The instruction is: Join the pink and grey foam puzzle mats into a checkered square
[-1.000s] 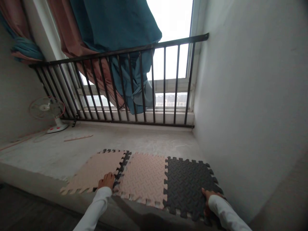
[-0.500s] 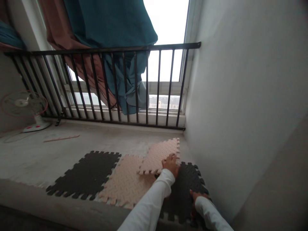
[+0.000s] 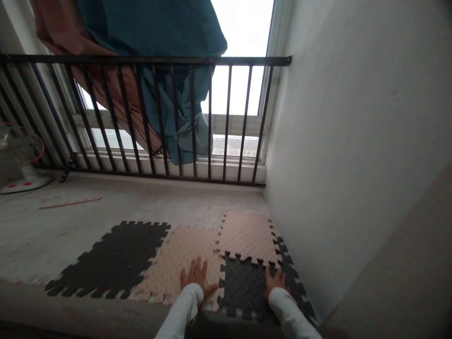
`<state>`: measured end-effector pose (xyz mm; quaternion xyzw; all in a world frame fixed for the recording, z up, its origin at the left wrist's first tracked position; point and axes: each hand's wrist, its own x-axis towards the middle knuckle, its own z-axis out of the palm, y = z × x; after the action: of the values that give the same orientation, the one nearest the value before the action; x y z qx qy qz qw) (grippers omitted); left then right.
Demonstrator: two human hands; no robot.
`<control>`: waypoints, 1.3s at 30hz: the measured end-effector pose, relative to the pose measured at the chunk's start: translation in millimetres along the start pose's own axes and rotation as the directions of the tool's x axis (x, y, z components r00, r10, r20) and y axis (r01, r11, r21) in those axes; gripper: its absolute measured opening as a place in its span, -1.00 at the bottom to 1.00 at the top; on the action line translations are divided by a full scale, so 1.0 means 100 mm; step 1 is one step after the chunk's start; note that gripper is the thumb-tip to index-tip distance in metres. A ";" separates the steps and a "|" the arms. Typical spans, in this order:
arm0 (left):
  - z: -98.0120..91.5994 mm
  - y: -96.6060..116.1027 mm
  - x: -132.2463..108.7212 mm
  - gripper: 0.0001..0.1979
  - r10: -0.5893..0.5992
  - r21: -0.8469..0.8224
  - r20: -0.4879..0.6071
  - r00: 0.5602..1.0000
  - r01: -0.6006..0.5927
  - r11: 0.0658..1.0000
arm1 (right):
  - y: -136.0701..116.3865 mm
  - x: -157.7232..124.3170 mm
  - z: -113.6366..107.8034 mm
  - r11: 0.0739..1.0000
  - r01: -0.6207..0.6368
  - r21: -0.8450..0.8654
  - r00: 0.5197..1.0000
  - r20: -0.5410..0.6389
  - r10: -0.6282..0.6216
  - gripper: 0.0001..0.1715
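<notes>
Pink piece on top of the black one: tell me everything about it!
The top pink piece looks like foam, pale, squarish, with a raised zigzag pattern and puzzle teeth on its edges. It lies roughly flat, overlapping the far part of the black piece beneath, not locked into it. Its left edge reaches the other pink piece. The right hand is at its near edge; I can't tell if they touch.

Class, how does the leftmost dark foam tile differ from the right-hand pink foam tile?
The leftmost dark foam tile is charcoal; the right-hand pink foam tile is pale pink.
The leftmost dark foam tile lies directly on the ledge, while the right-hand pink foam tile overlaps another dark tile.
Both have jigsaw-toothed edges.
</notes>
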<state>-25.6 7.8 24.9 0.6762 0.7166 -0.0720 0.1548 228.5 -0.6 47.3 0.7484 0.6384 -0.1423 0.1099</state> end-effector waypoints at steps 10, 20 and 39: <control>0.04 0.06 -0.04 -0.25 -0.023 0.060 -0.009 1.000 0.024 0.998 | -0.50 0.59 -0.02 0.961 -0.272 0.050 0.929 -0.246 0.275 -0.24; 0.11 0.04 0.00 -0.25 -0.021 0.071 -0.012 1.000 0.022 0.997 | -0.21 1.26 -0.32 0.961 -0.268 0.067 0.940 -0.199 0.276 -0.16; 0.05 0.05 -0.06 -0.24 -0.030 0.052 -0.011 1.000 0.030 0.998 | -0.15 1.54 -0.30 0.976 -0.219 0.011 0.937 -0.278 0.213 -0.14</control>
<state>-19.9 0.7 22.9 0.6697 0.7253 -0.0897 0.1323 238.5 154.3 21.0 0.8254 0.5628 -0.0166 0.0418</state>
